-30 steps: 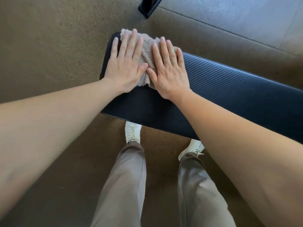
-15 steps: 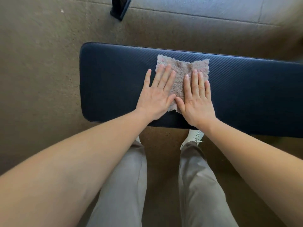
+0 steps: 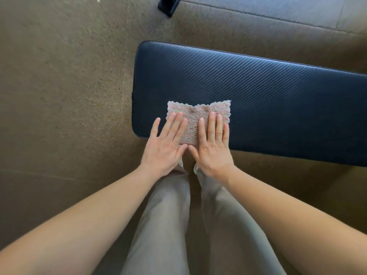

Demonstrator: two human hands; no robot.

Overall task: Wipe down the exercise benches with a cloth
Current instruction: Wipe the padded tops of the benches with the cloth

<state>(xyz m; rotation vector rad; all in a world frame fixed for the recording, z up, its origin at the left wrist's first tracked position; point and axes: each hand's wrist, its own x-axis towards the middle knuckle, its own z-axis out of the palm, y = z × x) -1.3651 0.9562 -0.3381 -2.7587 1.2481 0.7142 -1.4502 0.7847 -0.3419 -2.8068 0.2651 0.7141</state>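
The cloth [image 3: 198, 116], pinkish and fluffy with ragged edges, lies flat on the dark blue bench pad [image 3: 258, 92], close to the pad's left end and hard against its near edge. Both hands press it down. The left hand [image 3: 164, 147] has straight, slightly fanned fingers, with the little finger off the cloth on bare pad. The right hand [image 3: 213, 149] has straight fingers held closer together, its little finger along the cloth's right edge. Neither hand curls round anything, and the thumbs nearly meet at the pad's near edge.

Left of the cloth only a narrow strip of pad remains before the rounded end. Beyond it a broad band of ribbed surface reaches the far edge, and to the right the pad runs on bare and long.

The palms and fingers cover the cloth's near half, so where its lower hem sits cannot be told. The pad's right end is cut off by the picture's edge (whatever holds it up is hidden beneath it). Grey-beige trousers [image 3: 168, 215] stand right at the near edge; small pale scraps below the wrists may be shoes, though too little shows. Speckled brown floor [image 3: 65, 96] surrounds the bench. At the top a black object [image 3: 167, 5] is cropped, beside a paler floor strip [image 3: 278, 10].
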